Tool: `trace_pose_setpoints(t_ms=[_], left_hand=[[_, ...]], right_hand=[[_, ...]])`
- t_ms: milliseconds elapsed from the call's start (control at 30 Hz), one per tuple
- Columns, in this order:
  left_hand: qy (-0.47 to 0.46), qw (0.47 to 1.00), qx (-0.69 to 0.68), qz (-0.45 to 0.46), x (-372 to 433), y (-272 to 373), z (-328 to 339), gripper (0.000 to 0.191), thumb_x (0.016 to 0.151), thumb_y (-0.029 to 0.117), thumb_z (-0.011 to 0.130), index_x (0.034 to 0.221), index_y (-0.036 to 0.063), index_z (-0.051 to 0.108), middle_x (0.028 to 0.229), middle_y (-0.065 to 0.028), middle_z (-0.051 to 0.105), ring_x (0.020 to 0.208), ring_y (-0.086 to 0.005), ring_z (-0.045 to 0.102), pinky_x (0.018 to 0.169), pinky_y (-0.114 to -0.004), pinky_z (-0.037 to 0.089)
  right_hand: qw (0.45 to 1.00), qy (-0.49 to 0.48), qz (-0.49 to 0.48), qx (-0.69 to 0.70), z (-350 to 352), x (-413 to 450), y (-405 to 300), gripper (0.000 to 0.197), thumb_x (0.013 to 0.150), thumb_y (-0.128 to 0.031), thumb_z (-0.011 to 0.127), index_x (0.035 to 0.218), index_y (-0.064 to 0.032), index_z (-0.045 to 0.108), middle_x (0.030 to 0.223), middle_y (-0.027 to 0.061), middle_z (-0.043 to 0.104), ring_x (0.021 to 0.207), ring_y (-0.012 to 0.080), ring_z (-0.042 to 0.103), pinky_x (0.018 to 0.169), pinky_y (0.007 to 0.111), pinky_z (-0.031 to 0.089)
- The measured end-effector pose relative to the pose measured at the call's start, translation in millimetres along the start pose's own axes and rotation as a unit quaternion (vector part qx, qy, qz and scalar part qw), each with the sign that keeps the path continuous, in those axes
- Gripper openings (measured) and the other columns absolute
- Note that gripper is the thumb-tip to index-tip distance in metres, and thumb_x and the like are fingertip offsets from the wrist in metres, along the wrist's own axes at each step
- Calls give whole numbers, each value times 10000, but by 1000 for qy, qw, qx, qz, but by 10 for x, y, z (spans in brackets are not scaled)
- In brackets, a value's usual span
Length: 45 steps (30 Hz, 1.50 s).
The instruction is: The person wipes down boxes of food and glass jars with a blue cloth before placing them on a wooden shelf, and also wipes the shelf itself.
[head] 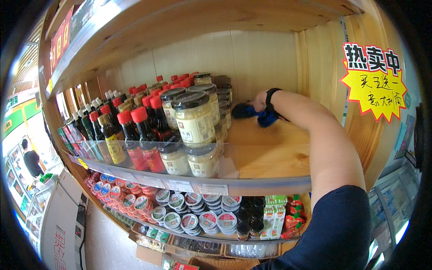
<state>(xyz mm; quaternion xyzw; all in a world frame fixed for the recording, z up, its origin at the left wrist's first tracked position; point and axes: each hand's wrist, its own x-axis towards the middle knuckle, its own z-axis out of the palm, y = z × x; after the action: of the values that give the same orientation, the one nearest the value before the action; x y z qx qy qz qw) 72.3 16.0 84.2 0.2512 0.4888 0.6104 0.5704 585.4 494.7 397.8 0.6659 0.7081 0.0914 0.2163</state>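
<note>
My right hand (260, 102), with a dark band at the wrist, reaches deep into a wooden shelf (270, 155). Its fingers grip a crumpled blue cloth (266, 118), partly blurred, that lies against the shelf board near the back. Left of the cloth stand stacked glass jars (194, 123) with black lids and pale contents. Beyond them, farther left, are rows of dark sauce bottles (139, 130) with red caps. My left hand is out of view.
A clear plastic guard (202, 168) runs along the shelf's front edge. Below sit round sealed tubs (189, 221), dark-lidded jars (249, 219) and green-white cartons (272, 219). A starburst sign (374, 89) hangs on the right side panel. Far left, a person (32, 158) stands beside freezers.
</note>
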Motion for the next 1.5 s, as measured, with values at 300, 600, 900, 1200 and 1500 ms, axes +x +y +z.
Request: trace_pose_setpoints(t_ms=[300,600,900,1200,1500], left_hand=[[-41,999,-9,-1,137,-75,-111,305,860,200,570,1103,16,553,847,-37,599,705,-113,554,637,-244,471],[-45,998,-27,-29,264,-143,-360,323,856,178,588,1135,19,549,913,-49,616,738,-121,567,649,-234,464],[-116,992,-44,-30,327,-8,-493,295,870,154,570,1132,20,555,820,-9,581,722,-93,526,664,-226,446],[-154,988,-29,-16,204,169,-617,338,875,160,552,1183,22,535,827,4,567,713,-71,493,663,-216,433],[-206,978,-25,-2,131,229,-790,365,879,145,530,1222,22,502,1063,-51,587,822,-95,534,738,-233,448]], right_hand=[[986,-114,107,60,390,-955,776,275,698,-51,494,463,-135,376,541,22,340,487,193,226,474,350,220],[944,-275,178,21,-293,-1969,-501,158,781,-190,481,691,-95,569,717,81,503,559,217,396,575,366,312],[915,-357,185,30,-222,-2393,-740,482,826,-216,445,1303,-160,404,1062,90,597,832,185,554,776,373,417],[921,-303,228,84,-431,-3432,-1454,305,785,-202,436,969,-35,614,1006,100,610,841,210,546,759,400,396],[935,-198,234,180,-448,-4029,-1738,275,819,-214,410,962,-38,564,946,113,590,769,234,550,691,372,441]])
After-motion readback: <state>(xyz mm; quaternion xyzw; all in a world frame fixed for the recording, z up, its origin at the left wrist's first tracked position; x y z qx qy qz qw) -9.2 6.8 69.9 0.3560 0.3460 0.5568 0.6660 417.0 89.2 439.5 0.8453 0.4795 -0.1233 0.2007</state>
